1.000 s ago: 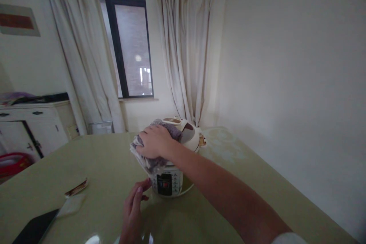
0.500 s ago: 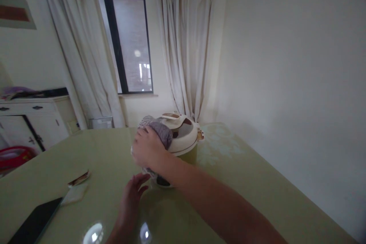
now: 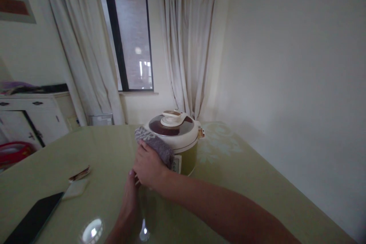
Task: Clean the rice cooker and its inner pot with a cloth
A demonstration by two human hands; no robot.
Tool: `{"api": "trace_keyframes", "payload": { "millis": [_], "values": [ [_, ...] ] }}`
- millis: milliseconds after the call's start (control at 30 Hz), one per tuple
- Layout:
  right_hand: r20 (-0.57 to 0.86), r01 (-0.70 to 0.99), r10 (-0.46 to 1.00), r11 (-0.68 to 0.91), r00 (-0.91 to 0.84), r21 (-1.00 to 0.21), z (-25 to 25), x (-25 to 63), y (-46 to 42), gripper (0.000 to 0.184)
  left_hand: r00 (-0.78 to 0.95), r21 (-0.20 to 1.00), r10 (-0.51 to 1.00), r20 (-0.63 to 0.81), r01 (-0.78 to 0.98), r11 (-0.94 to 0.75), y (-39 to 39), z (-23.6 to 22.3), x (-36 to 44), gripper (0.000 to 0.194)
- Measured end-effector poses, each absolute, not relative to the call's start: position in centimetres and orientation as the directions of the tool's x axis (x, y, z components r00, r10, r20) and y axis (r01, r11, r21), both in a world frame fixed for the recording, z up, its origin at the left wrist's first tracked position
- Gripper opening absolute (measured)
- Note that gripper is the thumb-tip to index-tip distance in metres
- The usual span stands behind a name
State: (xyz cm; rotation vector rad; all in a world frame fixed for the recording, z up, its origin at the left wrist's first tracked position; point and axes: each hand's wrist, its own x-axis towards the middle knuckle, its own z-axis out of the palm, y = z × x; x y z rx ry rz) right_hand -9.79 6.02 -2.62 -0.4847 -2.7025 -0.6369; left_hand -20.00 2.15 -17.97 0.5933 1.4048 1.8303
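Observation:
A cream and olive electric cooker (image 3: 180, 137) with a brown lid stands on the green table (image 3: 228, 171). My right hand (image 3: 148, 166) presses a grey cloth (image 3: 156, 145) against the cooker's left front side, fingers closed on the cloth. My left hand (image 3: 130, 194) reaches along the table under my right hand toward the cooker's base. Its fingertips are hidden behind my right hand.
A black tablet (image 3: 32, 221) and a small white and brown item (image 3: 78, 181) lie on the table at the near left. A white cabinet (image 3: 31, 120) and a red tub (image 3: 13, 152) stand at the left. Curtains (image 3: 185, 42) and a window are behind.
My right hand has slid the cloth from the lid top down to the cooker's left front side. The lid now shows. My left hand has moved forward under the right.

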Motion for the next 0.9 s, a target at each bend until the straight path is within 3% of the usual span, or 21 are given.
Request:
{"api": "trace_keyframes", "payload": {
  "millis": [100, 200, 433, 567, 633, 700, 800, 900],
  "values": [
    [0.545, 0.555, 0.323, 0.76, -0.773, 0.337, 1.5, -7.9, 6.9, 0.038, -0.585, 0.958, 0.807, -0.078, -0.269, -0.102, 2.3, -17.7, -19.9, 0.06],
    [0.645, 0.614, 0.341, 0.746, -0.684, 0.257, 1.4, -4.8, 6.2, 0.06, -0.56, 0.985, 0.827, 0.055, -0.105, -0.137, 1.4, -17.1, -19.4, 0.069],
    [0.614, 0.412, 0.1, 0.823, -0.783, 0.392, -12.1, 4.9, 4.9, 0.053, -0.528, 0.9, 0.731, 0.434, 0.293, -0.323, -0.7, -15.0, -17.5, 0.063],
    [0.638, 0.406, 0.074, 0.825, -0.767, 0.393, -11.1, 7.6, 6.8, 0.06, -0.434, 0.722, 0.592, 0.679, 0.542, -0.431, 0.3, -11.5, -16.3, 0.054],
    [0.733, 0.511, 0.14, 0.802, -0.665, 0.31, -8.1, 7.6, 8.1, 0.07, -0.337, 0.611, 0.536, 0.774, 0.619, -0.493, 1.1, -8.8, -15.4, 0.05],
    [0.833, 0.661, 0.305, 0.745, -0.461, 0.092, -5.1, 7.1, 9.4, 0.073, -0.232, 0.511, 0.499, 0.835, 0.665, -0.545, 2.1, -5.8, -14.4, 0.046],
    [0.834, 0.76, 0.53, 0.603, -0.155, -0.242, -2.8, 6.6, 10.9, 0.058, -0.076, 0.381, 0.516, 0.853, 0.766, -0.517, 4.2, -1.3, -13.2, 0.043],
    [0.824, 0.782, 0.56, 0.548, -0.079, -0.297, -3.6, 6.7, 10.7, 0.051, 0.041, 0.251, 0.586, 0.81, 0.877, -0.409, 7.1, 2.5, -12.4, 0.04]
  ]
}}
